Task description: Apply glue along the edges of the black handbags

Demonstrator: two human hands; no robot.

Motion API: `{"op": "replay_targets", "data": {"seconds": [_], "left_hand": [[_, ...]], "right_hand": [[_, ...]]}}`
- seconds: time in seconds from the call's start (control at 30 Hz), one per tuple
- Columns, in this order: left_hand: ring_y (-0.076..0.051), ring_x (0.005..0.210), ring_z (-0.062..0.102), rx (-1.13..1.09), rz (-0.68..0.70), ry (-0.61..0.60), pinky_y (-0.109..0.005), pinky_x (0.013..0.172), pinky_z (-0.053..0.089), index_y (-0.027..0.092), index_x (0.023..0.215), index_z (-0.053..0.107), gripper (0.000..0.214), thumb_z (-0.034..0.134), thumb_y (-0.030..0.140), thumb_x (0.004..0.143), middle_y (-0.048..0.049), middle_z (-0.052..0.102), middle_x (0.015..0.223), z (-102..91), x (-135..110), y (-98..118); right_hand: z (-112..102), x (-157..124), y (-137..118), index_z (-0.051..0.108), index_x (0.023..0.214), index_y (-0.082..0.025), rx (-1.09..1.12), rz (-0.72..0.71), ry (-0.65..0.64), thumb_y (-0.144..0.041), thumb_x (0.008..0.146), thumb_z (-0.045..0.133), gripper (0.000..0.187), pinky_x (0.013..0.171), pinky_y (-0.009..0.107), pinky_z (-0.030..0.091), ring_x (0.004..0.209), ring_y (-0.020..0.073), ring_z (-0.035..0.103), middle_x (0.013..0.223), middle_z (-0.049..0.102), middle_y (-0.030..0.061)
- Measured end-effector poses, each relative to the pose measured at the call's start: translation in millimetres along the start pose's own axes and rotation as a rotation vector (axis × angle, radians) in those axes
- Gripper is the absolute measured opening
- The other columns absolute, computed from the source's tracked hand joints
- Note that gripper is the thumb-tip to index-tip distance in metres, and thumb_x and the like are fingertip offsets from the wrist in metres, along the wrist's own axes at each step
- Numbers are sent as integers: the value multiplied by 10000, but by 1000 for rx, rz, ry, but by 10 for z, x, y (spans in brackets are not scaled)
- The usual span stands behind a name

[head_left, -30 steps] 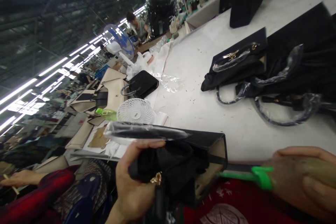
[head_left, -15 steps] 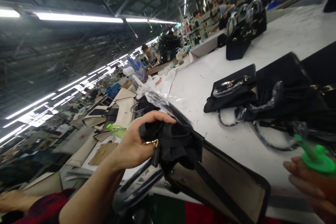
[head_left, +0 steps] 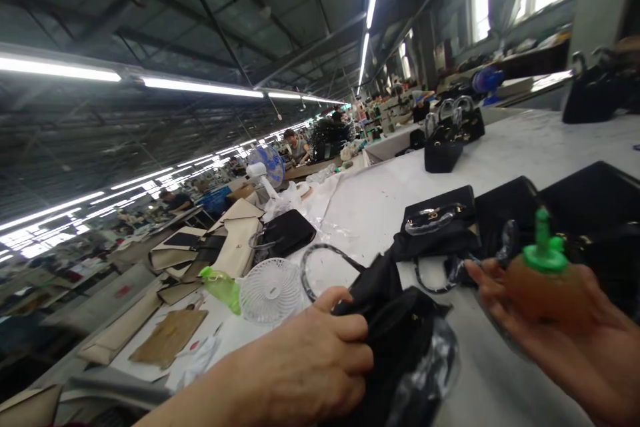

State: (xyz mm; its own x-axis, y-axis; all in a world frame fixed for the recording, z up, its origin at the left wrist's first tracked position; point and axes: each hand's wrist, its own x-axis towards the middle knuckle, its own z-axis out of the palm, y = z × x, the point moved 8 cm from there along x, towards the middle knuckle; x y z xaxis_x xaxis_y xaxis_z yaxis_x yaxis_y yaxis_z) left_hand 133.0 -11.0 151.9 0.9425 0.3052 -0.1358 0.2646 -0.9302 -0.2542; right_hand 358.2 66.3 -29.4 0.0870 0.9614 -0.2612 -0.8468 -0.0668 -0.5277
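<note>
Right up close, the left hand (head_left: 310,363) is clenched on the soft top of a black bag (head_left: 405,333) at the near edge of the white worktop (head_left: 525,147). Beside it the right hand (head_left: 565,340), palm up with its fingers half curled, cradles a brown bottle (head_left: 540,283) with a green nozzle (head_left: 544,250). Past the left hand stands a small white fan (head_left: 270,290). Flat black handbags (head_left: 440,223) lie behind the bottle, and upright handbags (head_left: 445,147) stand farther along.

No text is showing sharply enough to read; the small badge at the hub of the white desk fan (head_left: 271,291) is blurring beyond legibility.
</note>
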Motion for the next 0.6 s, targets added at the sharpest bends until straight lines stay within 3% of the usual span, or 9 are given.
{"op": "replay_targets", "data": {"seconds": [0.1,0.2,0.27,0.4,0.5,0.6], "left_hand": [[-163,820,491,52,44,42,-417,1078,282,211,639,533,302,660,179,911,51,585,714,135,-56,47],[-159,837,499,67,59,81,-395,996,332,207,686,551,280,557,155,962,40,618,782,232,-125,20],[-154,854,508,73,71,101,-392,994,341,200,696,554,280,516,135,966,37,626,822,302,-165,4],[-134,856,524,17,71,175,-355,1010,364,197,668,522,291,499,130,950,27,622,841,406,-207,-45],[-122,848,539,-42,38,233,-327,1002,388,195,640,492,316,481,120,947,8,632,846,437,-207,-116],[-123,882,558,-63,71,306,-315,999,404,194,655,517,299,483,102,938,0,671,911,442,-213,-99]], "right_hand": [[256,139,79,798,925,-286,101,144,-18,-635,841,620,401,967,529,541,1227,393,615,1125,754,129],[384,224,211,781,931,-258,101,237,-214,-593,867,635,371,950,624,506,1237,431,594,972,765,113],[383,236,324,774,966,-238,68,288,-325,-573,861,665,367,896,622,520,1255,444,574,994,759,127],[424,234,492,765,996,-226,24,323,-454,-536,872,678,344,831,494,556,1172,379,633,1059,746,121],[612,233,535,765,989,-185,-53,252,-551,-492,901,664,336,855,362,554,987,266,686,1018,735,114],[823,219,610,759,999,-141,-84,238,-610,-439,888,706,322,834,273,549,909,213,682,992,734,125]]}}
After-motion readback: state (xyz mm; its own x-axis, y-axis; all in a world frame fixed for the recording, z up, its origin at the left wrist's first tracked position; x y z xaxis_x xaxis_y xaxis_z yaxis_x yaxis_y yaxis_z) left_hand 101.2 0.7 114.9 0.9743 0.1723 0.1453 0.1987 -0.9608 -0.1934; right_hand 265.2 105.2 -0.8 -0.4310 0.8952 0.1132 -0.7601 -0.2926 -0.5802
